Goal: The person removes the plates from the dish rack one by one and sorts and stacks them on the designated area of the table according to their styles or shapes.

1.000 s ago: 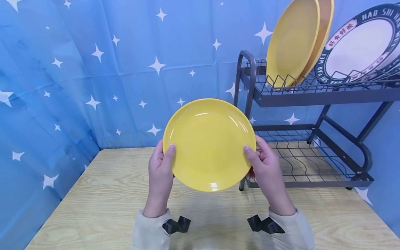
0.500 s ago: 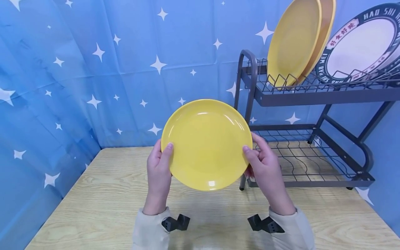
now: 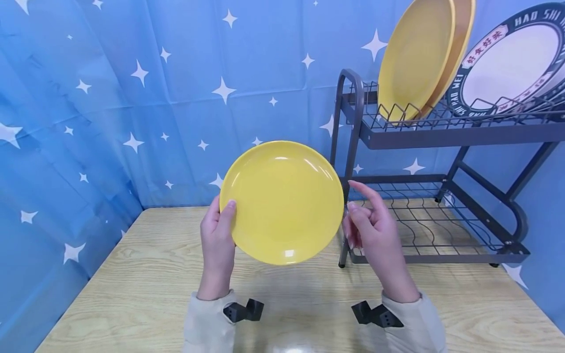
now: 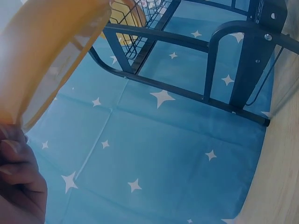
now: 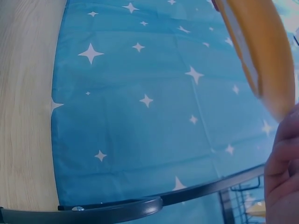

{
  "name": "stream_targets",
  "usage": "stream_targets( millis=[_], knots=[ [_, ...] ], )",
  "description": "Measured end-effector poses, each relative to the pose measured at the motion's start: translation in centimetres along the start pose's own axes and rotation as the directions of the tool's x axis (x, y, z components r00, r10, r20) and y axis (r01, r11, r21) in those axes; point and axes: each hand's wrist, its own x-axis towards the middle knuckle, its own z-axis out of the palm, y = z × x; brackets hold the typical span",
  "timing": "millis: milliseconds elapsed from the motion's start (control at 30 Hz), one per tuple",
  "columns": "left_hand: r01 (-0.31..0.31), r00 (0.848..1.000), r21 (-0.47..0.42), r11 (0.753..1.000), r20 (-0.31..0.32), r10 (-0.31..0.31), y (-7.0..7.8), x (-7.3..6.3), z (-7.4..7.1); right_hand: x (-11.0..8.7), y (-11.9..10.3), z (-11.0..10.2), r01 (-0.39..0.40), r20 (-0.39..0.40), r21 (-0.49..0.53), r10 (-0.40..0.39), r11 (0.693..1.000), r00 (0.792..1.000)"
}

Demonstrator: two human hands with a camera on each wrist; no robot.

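Observation:
A glossy yellow plate (image 3: 282, 203) is held up above the table, its inner face toward the head camera. My left hand (image 3: 218, 240) grips its left edge, the thumb on the face and the other fingers behind. Just off the plate's right edge is my right hand (image 3: 375, 228), its index finger stretched out and the others loosely bent, holding nothing. The left wrist view shows the plate's underside (image 4: 51, 51) above the curled fingers of my left hand (image 4: 21, 179). In the right wrist view, the plate (image 5: 261, 51) appears edge-on beside my right hand (image 5: 285, 163).
A dark two-tier metal dish rack (image 3: 441, 137) stands at the right. Its top tier bears upright yellow plates (image 3: 415, 63) and white plates with a dark lettered rim (image 3: 512, 63). The wooden table (image 3: 145, 274) lies below, and a blue starred curtain (image 3: 176, 98) hangs behind.
My right hand has let go of the plate's right edge, and its index finger has straightened. The plate has shifted slightly left with my left hand.

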Motion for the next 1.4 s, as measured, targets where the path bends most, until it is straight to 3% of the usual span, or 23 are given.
stream_targets(
  millis=[267,533,667,867,1133,1233,1400],
  knots=[
    [0.048,0.996,-0.006,0.999,-0.074,-0.048,-0.5,0.3,-0.9,-0.5,-1.6,0.0,0.036,-0.057,-0.053,-0.039,0.998,0.998],
    [0.148,0.977,-0.030,0.989,-0.151,-0.150,-3.7,0.7,-2.4,-0.4,-1.2,-0.9,0.093,-0.197,-0.070,-0.105,0.993,0.975],
    [0.214,0.960,0.004,0.977,-0.185,-0.209,-5.4,0.7,-3.3,-0.2,-0.7,-1.7,0.105,-0.270,-0.065,-0.118,0.992,0.955],
    [0.287,0.935,0.017,0.958,-0.221,-0.277,-7.4,0.7,-4.4,0.1,-0.5,-2.6,0.136,-0.336,-0.140,-0.176,0.981,0.925],
    [0.470,0.844,-0.051,0.881,-0.268,-0.465,-8.8,-0.5,-5.3,-0.2,-0.9,-2.8,0.171,-0.353,-0.140,-0.211,0.975,0.912],
    [0.499,0.834,-0.040,0.866,-0.251,-0.492,-9.2,-1.0,-5.2,-0.2,-1.0,-2.9,0.194,-0.346,-0.172,-0.244,0.966,0.906],
    [0.489,0.840,-0.017,0.872,-0.259,-0.476,-10.6,-1.4,-5.7,0.2,-1.0,-3.0,0.199,-0.339,-0.201,-0.258,0.959,0.905]
  ],
)
